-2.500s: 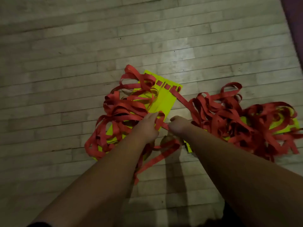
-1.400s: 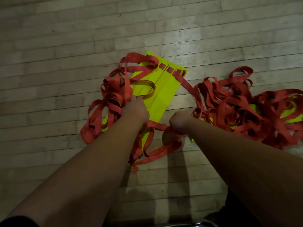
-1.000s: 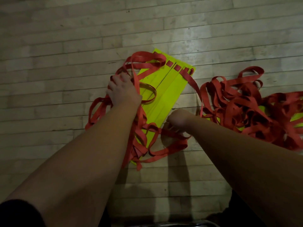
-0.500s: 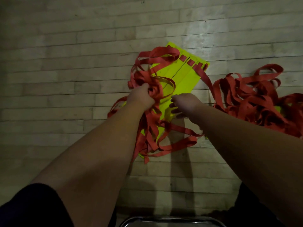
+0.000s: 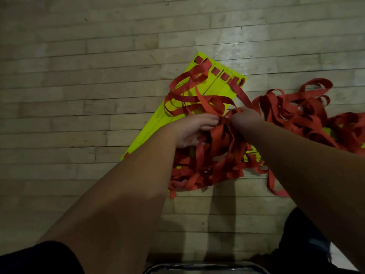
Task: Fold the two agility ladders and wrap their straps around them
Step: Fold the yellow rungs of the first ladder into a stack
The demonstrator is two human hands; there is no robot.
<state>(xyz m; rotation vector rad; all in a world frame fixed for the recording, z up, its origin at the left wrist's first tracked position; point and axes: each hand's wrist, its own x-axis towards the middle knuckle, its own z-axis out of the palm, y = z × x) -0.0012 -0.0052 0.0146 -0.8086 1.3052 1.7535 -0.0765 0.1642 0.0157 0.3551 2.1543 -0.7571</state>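
While left hand point(image 5: 194, 128) and right hand point(image 5: 245, 119) each clutched bunched red straps point(image 5: 217, 155) over the yellow rung stack point(image 5: 152, 135), loose loops risked knotting; second ladder point(image 5: 308, 117), heaped right of the stack, might snag and drag.

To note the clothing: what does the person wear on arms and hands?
The left hand and right hand are bare: no gloves, ring or watch shows. The left forearm and right forearm are bare too. A dark short sleeve covers the left upper arm; no right sleeve is in view.
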